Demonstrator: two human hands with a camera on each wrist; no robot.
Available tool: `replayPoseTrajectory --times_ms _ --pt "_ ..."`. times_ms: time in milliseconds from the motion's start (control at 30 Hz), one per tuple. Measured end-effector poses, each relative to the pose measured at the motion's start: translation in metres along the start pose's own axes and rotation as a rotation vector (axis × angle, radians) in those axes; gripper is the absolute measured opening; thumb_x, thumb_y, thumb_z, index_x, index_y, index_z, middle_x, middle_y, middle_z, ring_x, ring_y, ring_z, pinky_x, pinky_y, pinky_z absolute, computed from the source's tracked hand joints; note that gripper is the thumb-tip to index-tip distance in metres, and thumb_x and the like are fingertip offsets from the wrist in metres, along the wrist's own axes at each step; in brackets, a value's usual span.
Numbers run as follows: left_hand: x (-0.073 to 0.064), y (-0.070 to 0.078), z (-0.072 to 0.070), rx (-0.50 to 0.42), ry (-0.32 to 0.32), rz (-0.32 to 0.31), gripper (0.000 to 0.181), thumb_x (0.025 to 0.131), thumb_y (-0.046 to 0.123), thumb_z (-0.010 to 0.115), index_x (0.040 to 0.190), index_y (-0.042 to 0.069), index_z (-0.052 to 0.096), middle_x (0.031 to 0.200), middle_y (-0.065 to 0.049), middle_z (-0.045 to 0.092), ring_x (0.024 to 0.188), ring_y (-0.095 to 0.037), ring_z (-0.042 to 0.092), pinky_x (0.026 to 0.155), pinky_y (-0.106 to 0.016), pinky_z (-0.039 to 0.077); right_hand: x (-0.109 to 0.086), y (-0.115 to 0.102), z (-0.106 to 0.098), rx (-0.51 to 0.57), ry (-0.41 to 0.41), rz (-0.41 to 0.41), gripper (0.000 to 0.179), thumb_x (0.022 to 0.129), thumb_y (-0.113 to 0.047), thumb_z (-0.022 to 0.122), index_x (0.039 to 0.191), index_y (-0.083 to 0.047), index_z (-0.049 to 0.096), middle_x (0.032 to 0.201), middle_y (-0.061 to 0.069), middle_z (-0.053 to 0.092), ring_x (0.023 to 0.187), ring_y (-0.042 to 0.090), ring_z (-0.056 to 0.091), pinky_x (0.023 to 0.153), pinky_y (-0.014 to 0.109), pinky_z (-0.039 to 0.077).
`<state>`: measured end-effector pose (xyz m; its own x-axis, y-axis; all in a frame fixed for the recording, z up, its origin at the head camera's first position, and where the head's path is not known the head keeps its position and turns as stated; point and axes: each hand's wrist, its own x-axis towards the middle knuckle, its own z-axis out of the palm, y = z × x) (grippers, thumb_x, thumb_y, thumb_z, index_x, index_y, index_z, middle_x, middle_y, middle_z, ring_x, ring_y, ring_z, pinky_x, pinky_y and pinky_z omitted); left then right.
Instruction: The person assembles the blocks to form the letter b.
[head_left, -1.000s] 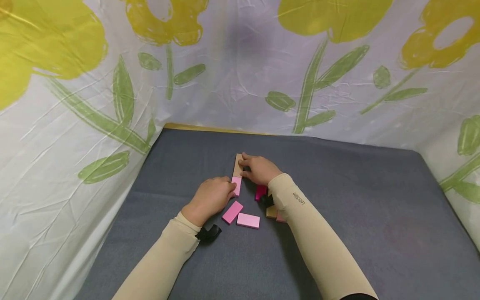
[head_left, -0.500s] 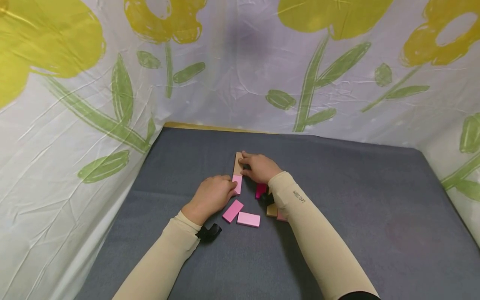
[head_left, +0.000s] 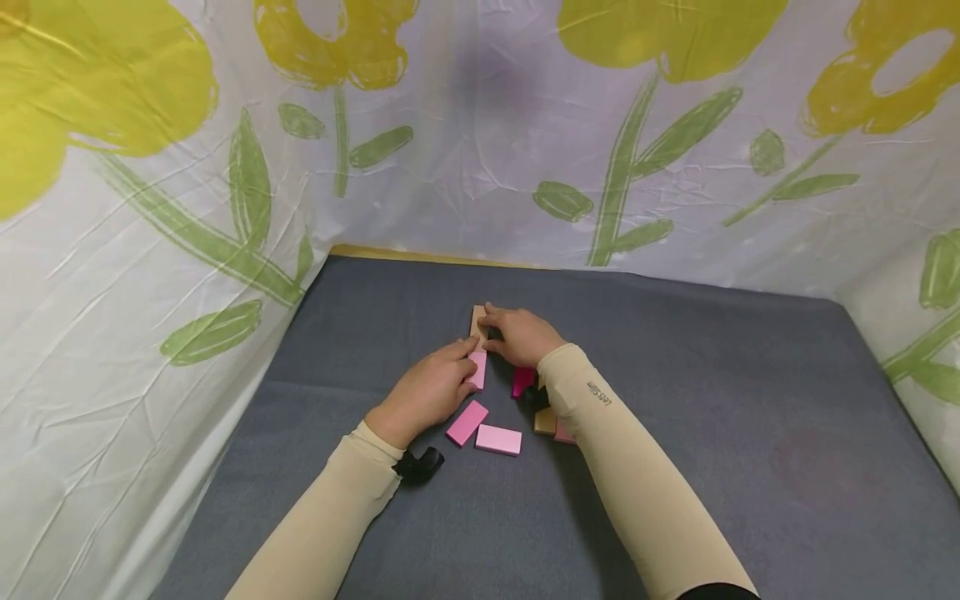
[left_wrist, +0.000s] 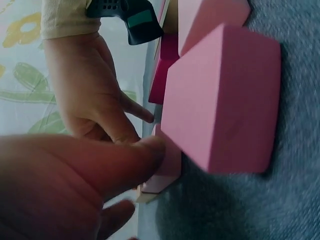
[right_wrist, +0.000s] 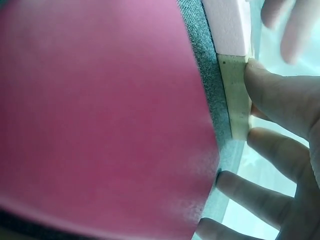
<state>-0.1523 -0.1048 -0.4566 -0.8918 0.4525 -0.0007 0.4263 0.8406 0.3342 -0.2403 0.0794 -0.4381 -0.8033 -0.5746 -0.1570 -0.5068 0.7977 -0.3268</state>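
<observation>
My left hand holds a light pink rectangular block between thumb and fingers, its index finger stretched to the near end of a bare wooden block. The two blocks lie end to end in a line. At the far one my right hand grips the wood with thumb and index finger, as the right wrist view shows along its upper edge. In the left wrist view the thumb covers part of the light pink block.
Nearer the body lie a mid-pink block and a pale pink block. A magenta block, a tan block and a partly hidden pink one sit beside the right forearm. Dark grey cloth covers the table.
The left index finger has stretched forward from the pink block onto the near end of the wooden block. The right hand stays in place.
</observation>
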Motion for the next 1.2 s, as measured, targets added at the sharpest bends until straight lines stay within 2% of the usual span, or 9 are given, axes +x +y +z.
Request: replayPoseTrajectory --times_ms 67,167,233,467,733,900,1200 --pt "0.0004 -0.0011 0.0003 -0.028 -0.033 0.000 0.037 0.103 0.024 0.070 0.133 0.003 0.070 0.160 -0.012 0.050 0.147 -0.029 0.050 0.121 -0.048 0.039 0.0002 -0.0002 0.0000 0.004 0.000 0.000 0.050 0.102 -0.027 0.071 0.149 -0.013 0.061 0.165 0.012 0.042 0.144 0.034 0.052 0.121 0.049 0.039" --pt "0.0013 -0.0025 0.0009 -0.051 -0.068 -0.004 0.038 0.104 0.025 0.068 0.135 0.004 0.067 0.159 -0.013 0.052 0.144 -0.029 0.053 0.122 -0.050 0.038 0.0002 -0.0006 -0.0006 0.005 0.001 -0.002 0.050 0.102 -0.027 0.071 0.148 -0.013 0.061 0.164 0.012 0.043 0.144 0.034 0.052 0.121 0.049 0.039" --pt "0.0020 -0.0034 0.0015 -0.059 -0.076 -0.005 0.038 0.104 0.026 0.068 0.136 0.004 0.065 0.158 -0.013 0.052 0.142 -0.029 0.055 0.122 -0.050 0.038 0.0001 -0.0005 -0.0008 0.005 0.003 -0.004 0.049 0.101 -0.027 0.072 0.148 -0.012 0.062 0.164 0.012 0.043 0.143 0.034 0.053 0.121 0.049 0.039" --pt "0.0005 -0.0048 -0.0002 -0.083 -0.096 -0.021 0.055 0.104 0.026 0.068 0.154 0.008 0.054 0.162 -0.009 0.049 0.146 -0.029 0.050 0.120 -0.049 0.041 0.0004 -0.0003 -0.0001 0.006 0.001 0.001 0.049 0.101 -0.027 0.072 0.147 -0.012 0.063 0.164 0.012 0.044 0.143 0.034 0.053 0.122 0.049 0.038" --pt "0.0006 -0.0047 -0.0021 -0.070 -0.133 -0.036 0.052 0.106 0.027 0.065 0.154 0.010 0.054 0.165 -0.007 0.044 0.148 -0.028 0.049 0.118 -0.047 0.043 0.0021 0.0012 0.0007 0.002 0.001 0.002 0.048 0.101 -0.027 0.072 0.146 -0.012 0.063 0.163 0.012 0.045 0.142 0.034 0.054 0.122 0.050 0.038" --pt "0.0008 -0.0044 -0.0020 -0.065 -0.126 -0.019 0.051 0.106 0.026 0.065 0.152 0.007 0.055 0.165 -0.009 0.044 0.148 -0.027 0.048 0.117 -0.046 0.043 0.0007 0.0002 -0.0004 0.005 0.000 0.004 0.048 0.101 -0.027 0.072 0.146 -0.012 0.063 0.164 0.012 0.044 0.143 0.034 0.053 0.122 0.050 0.039" --pt "-0.0006 -0.0078 -0.0013 -0.092 -0.115 -0.013 0.052 0.105 0.027 0.067 0.153 0.010 0.055 0.164 -0.009 0.045 0.148 -0.027 0.048 0.118 -0.046 0.043 0.0001 -0.0008 -0.0004 0.017 -0.003 0.010 0.048 0.101 -0.027 0.072 0.146 -0.012 0.064 0.164 0.012 0.044 0.143 0.035 0.053 0.121 0.050 0.040"
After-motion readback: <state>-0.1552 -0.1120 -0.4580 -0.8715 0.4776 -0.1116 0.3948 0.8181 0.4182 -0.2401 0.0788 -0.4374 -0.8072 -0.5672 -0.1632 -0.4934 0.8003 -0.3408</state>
